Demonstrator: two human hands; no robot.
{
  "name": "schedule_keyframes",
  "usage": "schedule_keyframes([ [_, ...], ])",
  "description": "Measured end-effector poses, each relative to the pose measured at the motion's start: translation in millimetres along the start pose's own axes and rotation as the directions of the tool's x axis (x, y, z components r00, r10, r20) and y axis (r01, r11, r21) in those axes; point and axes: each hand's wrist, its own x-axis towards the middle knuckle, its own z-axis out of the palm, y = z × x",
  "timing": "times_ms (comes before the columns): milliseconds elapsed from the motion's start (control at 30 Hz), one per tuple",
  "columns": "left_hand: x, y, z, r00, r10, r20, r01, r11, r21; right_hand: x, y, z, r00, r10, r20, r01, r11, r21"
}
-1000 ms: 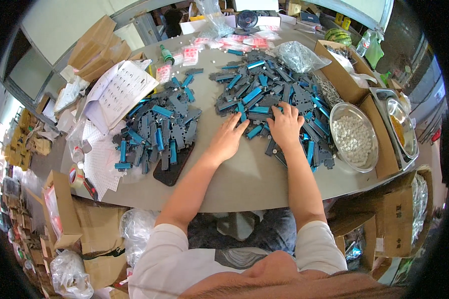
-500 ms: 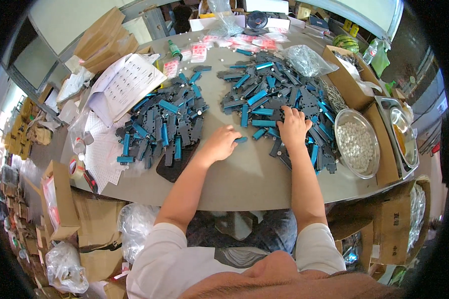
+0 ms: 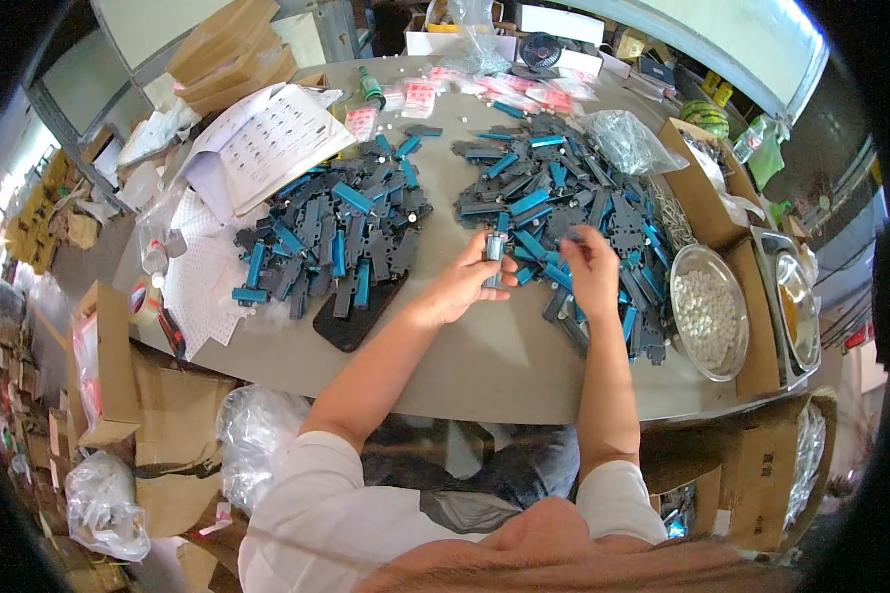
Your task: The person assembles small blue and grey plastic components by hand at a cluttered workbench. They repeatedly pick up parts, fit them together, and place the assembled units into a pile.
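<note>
Left hand (image 3: 462, 285) fingers pinched on a small dark grey plastic part with a blue strip (image 3: 493, 255), held upright just above the grey table (image 3: 485, 366). Right hand (image 3: 592, 265) fingers curled narrow; can't tell if holding anything. Pile of matching grey-blue parts (image 3: 574, 198) just beyond both fingertips. Round steel bowl of white pellets (image 3: 710, 311) right of right fingers.

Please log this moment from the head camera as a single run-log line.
left hand: holds grey-and-blue part upright | right hand: raised beside it, fingers pinched | right pile behind | metal bowl at right
</note>
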Motion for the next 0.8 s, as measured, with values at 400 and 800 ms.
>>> schedule_keyframes([
  [400, 1, 8, -2, 0.992, -0.065, 0.109, 0.086, 0.978, -0.193, -10, -6, 11, 0.907, 0.042, 0.420, -0.391, 0.456, 0.799],
  [800, 5, -13, 9, 0.990, 0.091, 0.110, -0.071, 0.983, -0.171, -21, -16, 42, 0.907, 0.168, 0.387, -0.378, 0.730, 0.569],
])
